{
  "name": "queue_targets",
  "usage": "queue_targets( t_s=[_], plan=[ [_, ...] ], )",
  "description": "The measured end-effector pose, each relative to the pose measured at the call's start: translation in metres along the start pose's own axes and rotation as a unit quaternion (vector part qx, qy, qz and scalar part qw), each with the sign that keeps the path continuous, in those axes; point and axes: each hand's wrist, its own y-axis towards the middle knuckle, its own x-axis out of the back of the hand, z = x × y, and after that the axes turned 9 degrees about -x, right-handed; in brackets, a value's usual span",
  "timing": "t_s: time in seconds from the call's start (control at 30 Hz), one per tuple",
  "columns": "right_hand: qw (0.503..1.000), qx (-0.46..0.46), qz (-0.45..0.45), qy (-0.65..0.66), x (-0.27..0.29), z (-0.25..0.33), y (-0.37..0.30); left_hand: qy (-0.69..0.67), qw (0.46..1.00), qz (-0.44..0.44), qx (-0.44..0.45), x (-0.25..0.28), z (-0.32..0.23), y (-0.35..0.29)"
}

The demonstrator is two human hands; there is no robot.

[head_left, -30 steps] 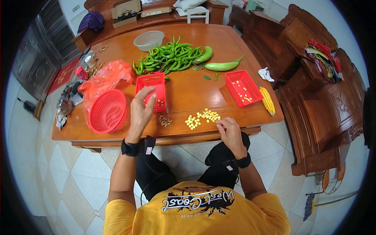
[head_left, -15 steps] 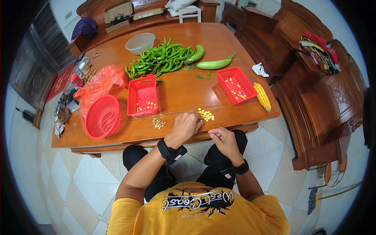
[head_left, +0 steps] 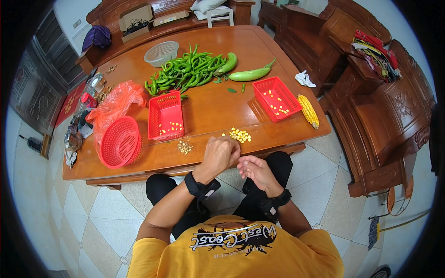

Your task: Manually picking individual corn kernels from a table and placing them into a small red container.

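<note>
Over the table's front edge my left hand (head_left: 219, 155) is closed, its fingers curled under and partly hidden. Close by on its right, my right hand (head_left: 258, 172) is closed in a loose pinch. Whatever either hand holds is hidden or too small to name. A small pile of yellow corn kernels (head_left: 240, 135) lies just beyond them. To their left is a little heap of pale brown bits (head_left: 184, 147). A red rectangular basket (head_left: 165, 111) with a few kernels stands left of my hands, and a second red basket (head_left: 277, 98), also with kernels, at the right.
An ear of corn (head_left: 308, 111) lies by the right edge. Green chili peppers (head_left: 185, 69) are heaped farther back beside two pale green gourds (head_left: 251, 75) and a translucent basket (head_left: 161, 53). At left are a round red basket (head_left: 121, 142) and an orange plastic bag (head_left: 118, 99).
My right hand has moved left and slightly down, toward my left hand. My left hand has come slightly down, back from the kernel pile. The whole view has shifted a little.
</note>
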Motion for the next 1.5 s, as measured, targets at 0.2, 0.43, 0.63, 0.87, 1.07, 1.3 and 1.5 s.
queue_targets(
  t_s=[0.2, 0.43, 0.63, 0.87, 1.07, 1.3, 1.5],
  plan=[
    [0.96, -0.076, 0.051, 0.264, -0.003, -0.011, 0.005, -0.096, 0.995, 0.029, -0.027, -0.001, -0.018, -0.019],
    [0.936, -0.111, 0.108, 0.317, 0.0, -0.023, 0.003, -0.081, 0.992, 0.04, -0.086, 0.003, -0.03, -0.035],
    [0.969, -0.049, 0.108, 0.217, 0.003, -0.004, -0.009, -0.138, 0.99, 0.026, -0.011, 0.013, -0.027, -0.047],
    [0.812, 0.367, -0.205, -0.406, 0.012, 0.134, -0.001, -0.151, 0.987, 0.003, 0.049, 0.022, -0.019, -0.063],
    [0.401, 0.475, -0.404, -0.671, 0.013, 0.172, 0.019, -0.128, 0.991, -0.012, 0.034, 0.027, -0.018, -0.067],
    [0.662, 0.342, -0.172, -0.644, -0.011, 0.101, 0.041, -0.145, 0.988, -0.007, 0.048, 0.028, -0.017, -0.072],
    [0.634, 0.343, -0.168, -0.672, -0.019, 0.077, 0.06, -0.139, 0.989, -0.015, 0.051, 0.029, -0.015, -0.074]
  ],
)
